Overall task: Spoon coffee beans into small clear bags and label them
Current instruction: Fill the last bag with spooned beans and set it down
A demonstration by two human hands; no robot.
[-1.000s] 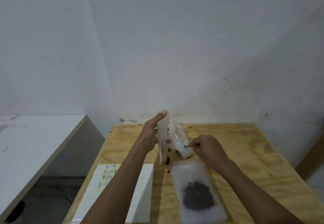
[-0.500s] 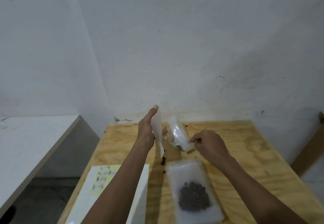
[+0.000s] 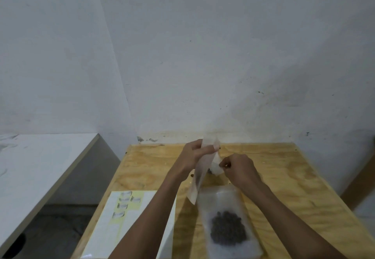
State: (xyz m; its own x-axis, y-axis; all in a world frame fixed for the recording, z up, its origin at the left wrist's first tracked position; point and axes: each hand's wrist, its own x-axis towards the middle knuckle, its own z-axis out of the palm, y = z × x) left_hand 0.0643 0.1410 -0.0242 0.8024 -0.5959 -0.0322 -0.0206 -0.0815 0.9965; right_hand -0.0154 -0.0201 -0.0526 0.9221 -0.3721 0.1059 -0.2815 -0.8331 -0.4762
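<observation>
Since the earlier frames, the left hand (image 3: 192, 157) has shifted its hold on the small clear bag (image 3: 203, 169): the thumb, formerly extended up along the bag's upper edge, now wraps across the front of the bag, with the fingers curled behind it. The bag hangs upright, tilted slightly, its lower corner reaching down to just beside the large bag of coffee beans (image 3: 227, 226). A dark smear shows through its lower part; whether these are beans inside cannot be told.

The right hand (image 3: 239, 169) has moved closer to the small bag and now sits just to its right, fingers curled with thumb and forefinger pinched together. The spoon handle visible between the fingers earlier is now hidden, so what the hand pinches cannot be told. The second crumpled clear bag behind the hands is now mostly covered; only a pale corner (image 3: 216, 169) shows between them.

The large bag lies flat on the plywood table (image 3: 294, 187), near the front edge, with a dark heap of beans in its lower half. A few loose beans (image 3: 191, 176) lie on the table. The label sheet (image 3: 125, 204) rests at the table's left, partly under the left forearm, unchanged in position.
</observation>
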